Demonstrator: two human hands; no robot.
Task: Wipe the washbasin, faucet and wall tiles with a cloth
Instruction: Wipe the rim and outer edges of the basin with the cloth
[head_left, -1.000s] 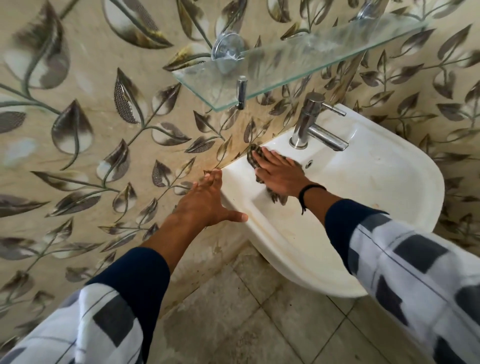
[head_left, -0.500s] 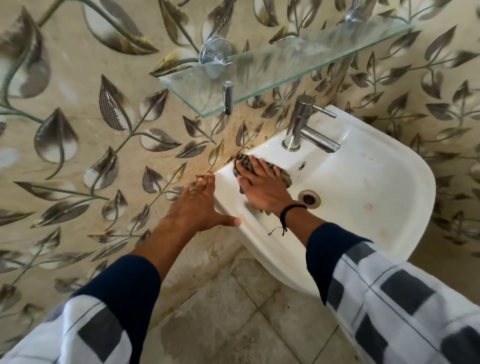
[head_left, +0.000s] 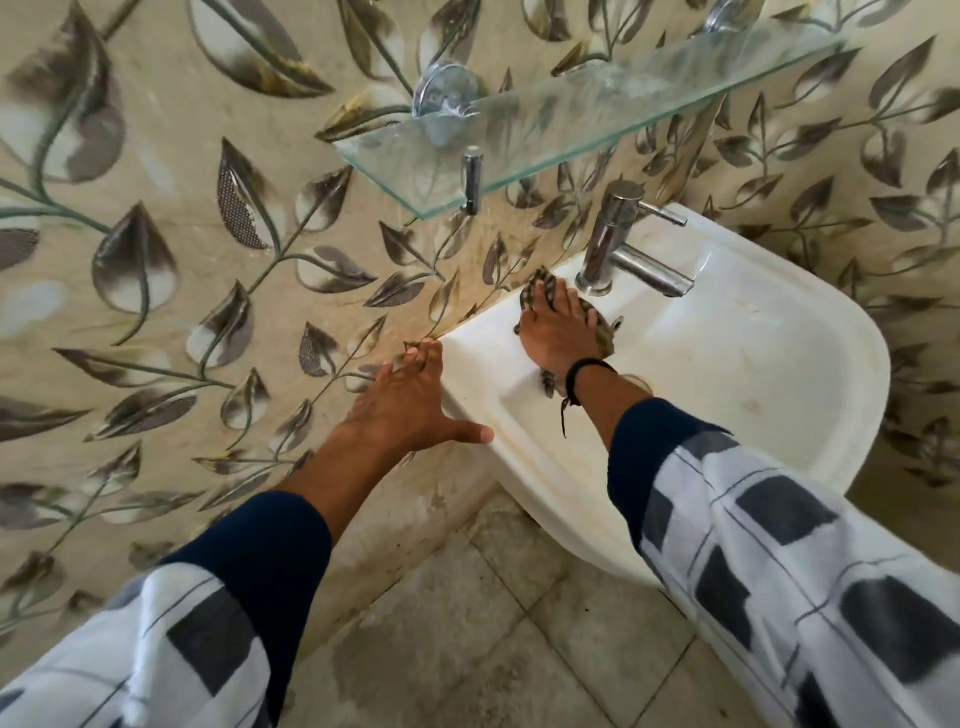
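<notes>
Cloth (head_left: 597, 325): dark, patterned, thin and limp; flattened under right palm on basin's back ledge, at 8 o'clock from faucet base. Edges protruding at fingertip end and at wrist end.
Cloth handling: judged light, soft, no stiffness of its own; likely to bunch or slide on glazed ceramic unless pressed flat. Wet or dry: cannot tell. Best held by broad palm pressure at centre, loose ends tucked under.
Right hand (head_left: 558, 340): fingers (head_left: 545, 296) extended and spread flat, pressing cloth down rather than pinching it; tips just beside faucet foot.
Left hand (head_left: 402, 405): empty, fingers splayed open, tips on wall at basin's left edge, thumb touching basin rim. Judged a brace.
Washbasin (head_left: 753, 374): white ceramic, rigid, smooth, judged slippery under cloth. Faint brownish marks inside bowl at 3 o'clock from right hand; yellowish staining along front rim.
Faucet (head_left: 621, 244): chrome, upright pillar, spout and lever both pointing toward 3 o'clock. Hard, curved, narrow; judged to need cloth wrapped around it, not laid flat.
Wall tiles (head_left: 182, 312): glossy, leaf-patterned, rigid. Brown grime along lower edge near floor, at 6 o'clock from left hand.
Glass shelf (head_left: 597, 114): clear, on chrome mounts, overhanging faucet at 12 o'clock. Fragile; head and knuckle clearance to be watched when reaching upward.
Stage: ledge wipe in hand; bowl, faucet and tiles judged outstanding.
</notes>
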